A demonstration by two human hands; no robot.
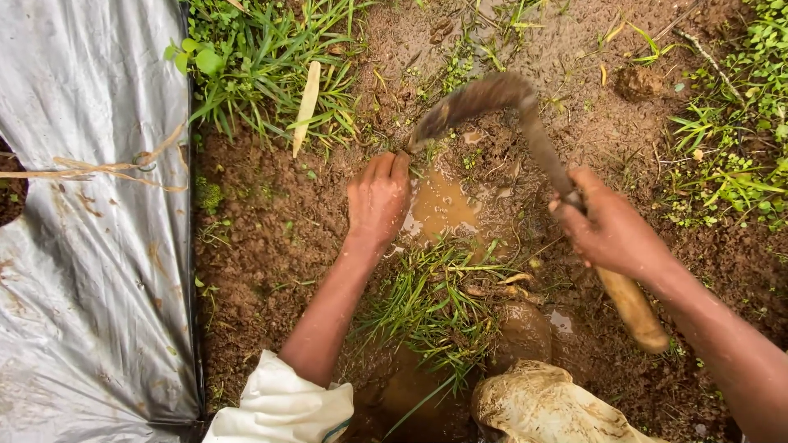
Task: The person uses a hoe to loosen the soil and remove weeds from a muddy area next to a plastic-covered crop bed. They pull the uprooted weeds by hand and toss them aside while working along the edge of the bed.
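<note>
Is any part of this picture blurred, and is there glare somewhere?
Head view: the curved hoe blade is smeared by motion blur; both hands, left hand and right hand, look sharp; the grey plastic sheet shows soft glare; light is even, without hard shadows.

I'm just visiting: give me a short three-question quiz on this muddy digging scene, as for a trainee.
1. True or false: the right hand holds a wooden-handled curved digging tool.
2. The left hand rests on: A) grey plastic sheet B) wet brown soil C) a bucket
3. What fills the small hollow beside the left hand?

Key: 1 true; 2 B; 3 muddy brown puddle water.
</note>
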